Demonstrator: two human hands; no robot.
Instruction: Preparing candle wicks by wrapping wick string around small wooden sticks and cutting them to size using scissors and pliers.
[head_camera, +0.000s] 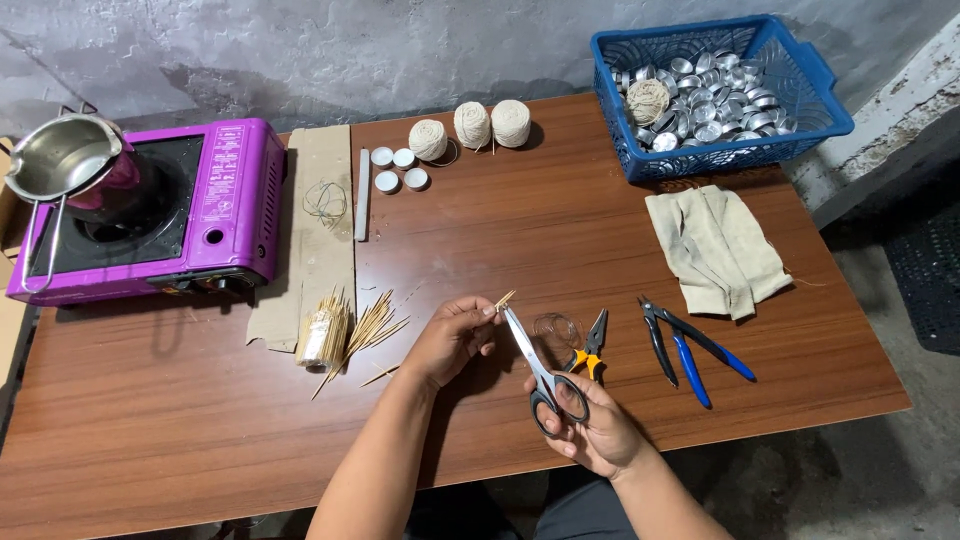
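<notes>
Looking down through the head camera, I see my left hand (452, 338) pinching a thin wooden stick (504, 299), its axis pointing up-right. My right hand (595, 432) is closed through the scissors (535, 362), blade tips touching the stick. Pliers (592, 345) lie just beyond; nothing blocks.

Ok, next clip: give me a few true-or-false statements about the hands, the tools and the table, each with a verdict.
1. The right hand holds grey-handled steel scissors. True.
2. The left hand pinches thin wooden sticks at the scissor blades. True.
3. The blue plastic basket holds balls of string only. False: mostly small metal cups, with one string ball.
4. The blue-handled pliers lie on the beige folded cloth. False: they lie on the brown wooden table, beside it.
5. A steel pot sits on the purple portable stove. True.
</notes>
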